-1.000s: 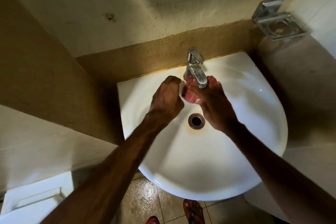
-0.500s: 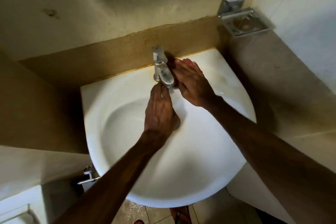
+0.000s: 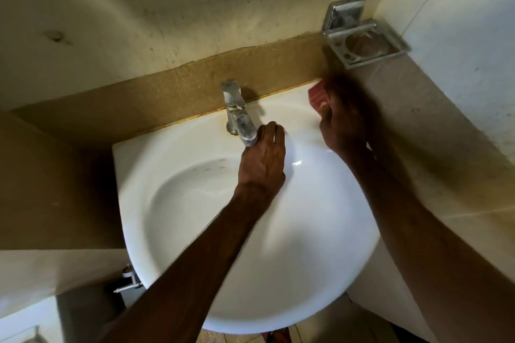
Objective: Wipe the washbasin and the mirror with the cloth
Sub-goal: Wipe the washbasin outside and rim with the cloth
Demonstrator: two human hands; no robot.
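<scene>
**A:** where's the cloth [image 3: 317,96]

**B:** back right corner of the washbasin [image 3: 278,273], on the rim close to the wall. My right hand [image 3: 345,125] grips it, and a red wad pokes out past the fingers. The hand is blurred, so I read it as mid-scrub

**A:** why that corner

**B:** a yellow-brown grime line runs along the back edge where rim meets wall. My guess is the cloth is bunched small to press hard into that seam

**A:** left hand [image 3: 263,164]?

**B:** fingers straight, holding nothing. It lies inside the bowl just right of the tap [image 3: 237,117] spout. Looks like a brace so I can lean toward the far corner, and it's out of the cloth's path

**A:** counts

**B:** 1 cloth, 1 washbasin, 1 tap, 2 hands. 1 metal holder [image 3: 365,42] on the wall beyond the back right corner, contents unclear. Drain is hidden under my left arm. Mirrors in view: 0, so I judge the task is on the washbasin part, mirror not yet touched
</scene>
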